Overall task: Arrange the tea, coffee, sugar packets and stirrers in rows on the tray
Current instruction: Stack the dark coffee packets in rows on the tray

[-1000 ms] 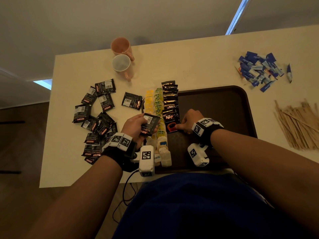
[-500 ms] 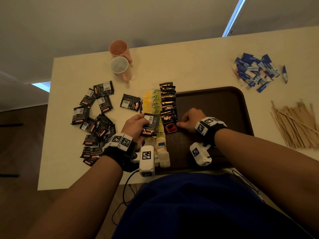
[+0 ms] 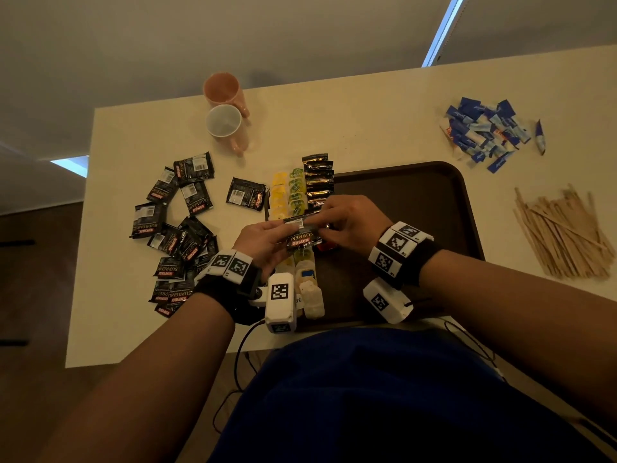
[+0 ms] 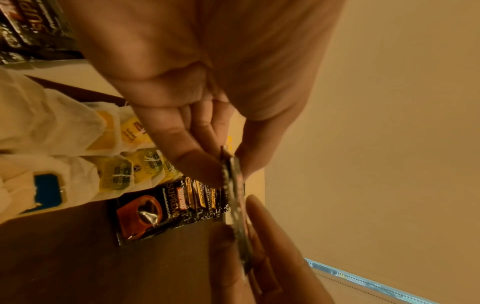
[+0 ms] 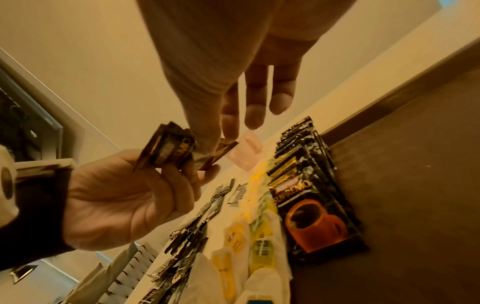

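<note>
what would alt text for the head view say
Both hands, left hand and right hand, hold a black coffee packet above the brown tray, beside rows of tea bags and coffee packets.

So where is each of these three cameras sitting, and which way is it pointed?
Head: worn on the head, looking down at the cream table and dark brown plastic tray; both forearms show.
Left wrist: along the left hand at its fingers.
Right wrist: along the right hand; the left hand shows too.
All three share the black foil coffee sachet pinched by both hands.
</note>
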{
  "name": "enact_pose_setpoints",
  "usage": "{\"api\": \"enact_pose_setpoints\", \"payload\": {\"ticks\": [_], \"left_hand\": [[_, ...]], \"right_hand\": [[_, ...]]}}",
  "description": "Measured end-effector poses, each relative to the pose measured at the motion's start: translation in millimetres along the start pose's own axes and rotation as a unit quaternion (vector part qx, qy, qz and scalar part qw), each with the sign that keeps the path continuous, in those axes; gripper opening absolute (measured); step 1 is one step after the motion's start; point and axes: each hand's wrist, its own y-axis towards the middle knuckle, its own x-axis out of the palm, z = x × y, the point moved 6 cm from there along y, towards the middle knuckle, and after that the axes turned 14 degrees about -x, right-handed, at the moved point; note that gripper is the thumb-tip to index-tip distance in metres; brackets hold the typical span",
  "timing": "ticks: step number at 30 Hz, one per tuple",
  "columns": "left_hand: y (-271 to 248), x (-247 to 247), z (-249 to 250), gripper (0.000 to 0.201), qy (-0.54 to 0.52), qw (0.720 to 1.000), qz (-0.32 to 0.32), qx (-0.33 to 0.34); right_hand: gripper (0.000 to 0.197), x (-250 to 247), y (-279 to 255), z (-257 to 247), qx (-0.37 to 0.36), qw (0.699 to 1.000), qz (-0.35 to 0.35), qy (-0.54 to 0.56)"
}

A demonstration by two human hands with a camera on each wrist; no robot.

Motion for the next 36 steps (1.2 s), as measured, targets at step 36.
{"api": "enact_pose_setpoints", "payload": {"ticks": [36], "left_hand": [[-9, -56, -9, 0.014, 0.01, 0.999, 0.042, 0.008]], "right_hand": [[0.034, 52, -50, 72, 0.433, 0.89, -0.14, 0.022]]}}
